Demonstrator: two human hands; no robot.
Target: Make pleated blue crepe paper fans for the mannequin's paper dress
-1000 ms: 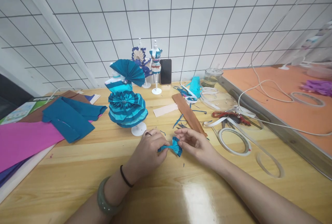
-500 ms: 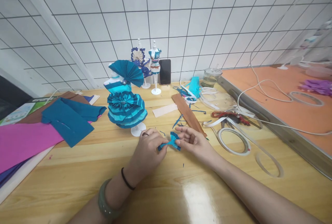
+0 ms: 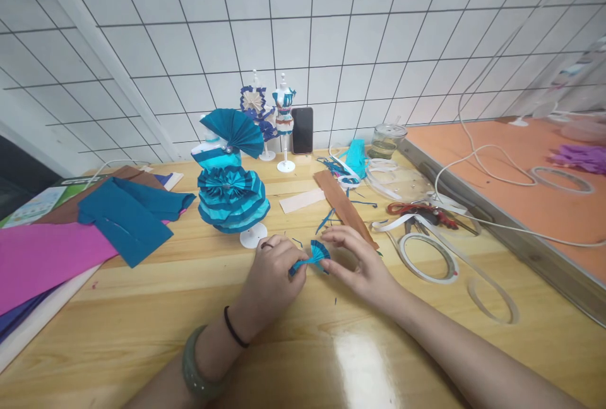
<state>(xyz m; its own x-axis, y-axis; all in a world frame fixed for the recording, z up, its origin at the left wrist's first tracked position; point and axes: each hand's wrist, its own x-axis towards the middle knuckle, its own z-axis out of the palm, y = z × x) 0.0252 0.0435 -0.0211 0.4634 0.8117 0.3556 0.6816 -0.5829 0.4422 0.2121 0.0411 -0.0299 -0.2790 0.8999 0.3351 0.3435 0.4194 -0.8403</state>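
Between thumb and fingers, my left hand [image 3: 278,267] pinches one side of a small pleated blue paper bow [image 3: 318,254]. The bow's right half fans out towards my right hand [image 3: 362,264], whose thumb and fingers are spread apart around it. My right thumb lies at the fan's edge; whether it touches cannot be told. Behind my left hand stands a small dress form [image 3: 233,197] in a layered turquoise and blue paper dress. A large pleated fan [image 3: 237,131] sits at its top.
Two more small dress forms and a phone [image 3: 302,130] stand by the tiled wall. Coloured paper sheets [image 3: 132,223] lie left. A brown strip [image 3: 345,207], tape rolls [image 3: 428,257], scissors [image 3: 421,213] and a lidded cup [image 3: 387,141] are right. A cable crosses the orange surface [image 3: 521,207].
My right hand's fingers have opened wider and lifted away from the bow's right half. My left hand keeps its pinch, almost unmoved.
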